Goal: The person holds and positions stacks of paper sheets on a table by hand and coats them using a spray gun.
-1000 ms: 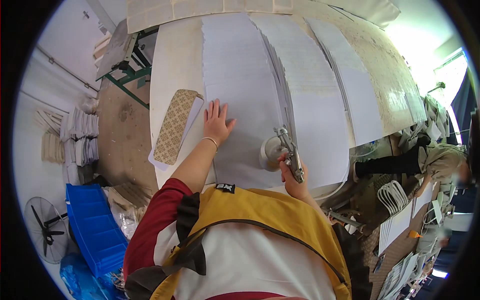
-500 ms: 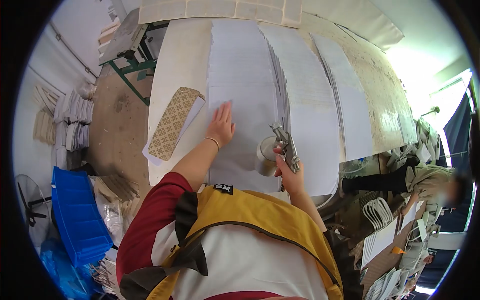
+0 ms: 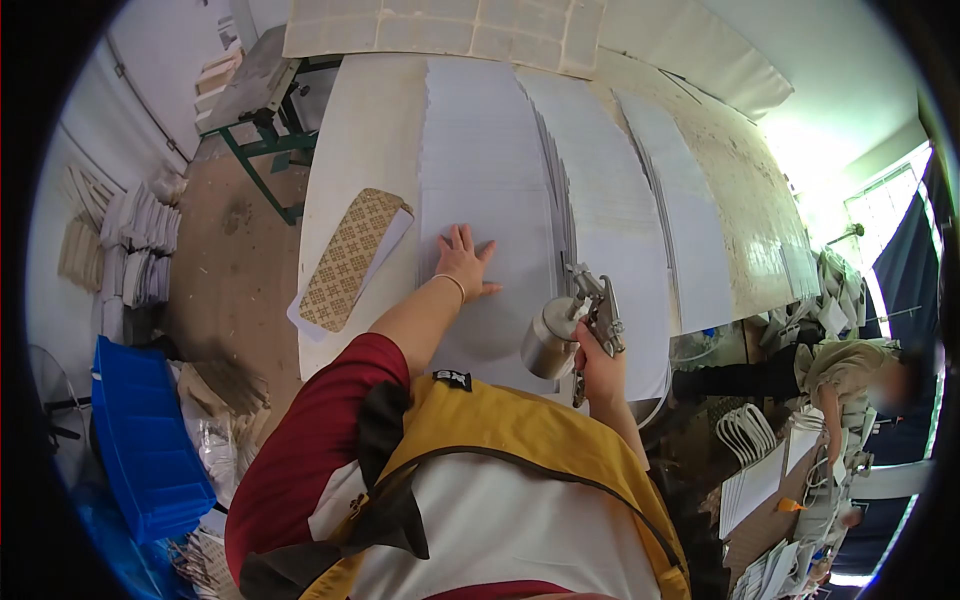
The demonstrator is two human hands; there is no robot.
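Note:
My left hand (image 3: 465, 261) lies with its fingers spread on the nearest row of overlapping white sheets (image 3: 485, 150). In my right hand (image 3: 600, 360) is a metal spray gun (image 3: 603, 312) with a round silver cup (image 3: 550, 338), gripped by its handle above the right edge of that row. Left of my left hand, a brown patterned panel (image 3: 352, 262) rests slantwise on a white piece (image 3: 385, 245) on the table.
More layered white sheets (image 3: 610, 170) (image 3: 690, 230) run along the table (image 3: 755, 180) to the right. A blue crate (image 3: 150, 440) stands at lower left. Another person (image 3: 850, 370) is at the right, near bent white strips (image 3: 745, 432). A green-legged stand (image 3: 255, 150) is at upper left.
My left hand has moved slightly right and its fingers have spread apart. The spray gun in my right hand has shifted a little right and down in view; the camera view has shifted too.

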